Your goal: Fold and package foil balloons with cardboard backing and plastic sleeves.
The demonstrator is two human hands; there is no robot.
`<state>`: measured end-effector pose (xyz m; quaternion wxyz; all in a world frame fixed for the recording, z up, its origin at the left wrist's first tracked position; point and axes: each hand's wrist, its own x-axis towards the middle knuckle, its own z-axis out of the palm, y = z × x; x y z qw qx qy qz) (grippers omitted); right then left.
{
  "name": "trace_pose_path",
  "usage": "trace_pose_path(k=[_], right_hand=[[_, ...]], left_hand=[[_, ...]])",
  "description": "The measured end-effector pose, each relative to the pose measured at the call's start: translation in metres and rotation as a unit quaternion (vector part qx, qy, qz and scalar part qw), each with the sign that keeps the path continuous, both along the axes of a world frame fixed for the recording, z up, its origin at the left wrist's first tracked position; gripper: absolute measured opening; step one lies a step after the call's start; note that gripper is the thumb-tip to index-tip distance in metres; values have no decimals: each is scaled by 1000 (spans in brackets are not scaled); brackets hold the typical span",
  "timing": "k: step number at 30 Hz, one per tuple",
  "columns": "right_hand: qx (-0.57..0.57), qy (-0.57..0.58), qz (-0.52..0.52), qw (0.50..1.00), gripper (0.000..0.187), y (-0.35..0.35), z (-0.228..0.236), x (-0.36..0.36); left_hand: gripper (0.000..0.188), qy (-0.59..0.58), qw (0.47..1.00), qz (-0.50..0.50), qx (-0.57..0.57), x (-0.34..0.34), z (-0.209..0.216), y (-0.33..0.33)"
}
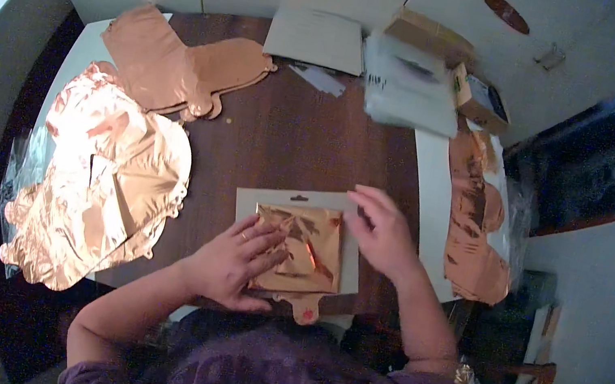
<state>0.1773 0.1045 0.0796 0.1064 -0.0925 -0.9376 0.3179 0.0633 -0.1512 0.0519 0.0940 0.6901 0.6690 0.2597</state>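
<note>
In front of me a folded, shiny gold foil balloon lies on a pale flat card with a hang slot at its far edge. A rounded foil tab with a small red mark sticks out on the near side. My left hand rests on the left part of the folded foil, its fingers spread. At the card's far right corner is my right hand, fingers apart with a gap between them. Whether its fingertips touch the card I cannot tell.
Large flat foil balloons cover the table's left side, with more matte copper ones behind. At the far edge stand a white box, clear plastic bags and a cardboard box. More foil pieces lie at the right.
</note>
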Motion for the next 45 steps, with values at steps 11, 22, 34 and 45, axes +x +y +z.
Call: trace_pose_path(k=[11,22,34,45], right_hand=[[297,17,35,954,41,-22,-38,0],[213,127,-14,969,37,-6,-45,13],[-181,-172,-60,966,20,-86,-105,187],[-184,-317,218,904,26,-106,-205,127]], left_hand=[[81,141,978,143,-58,11,-10,-6],[80,71,991,115,12,5,-7,-7],[15,-185,964,168,-86,107,-72,-119],[33,-356,895,19,-269,95,-224,-76]])
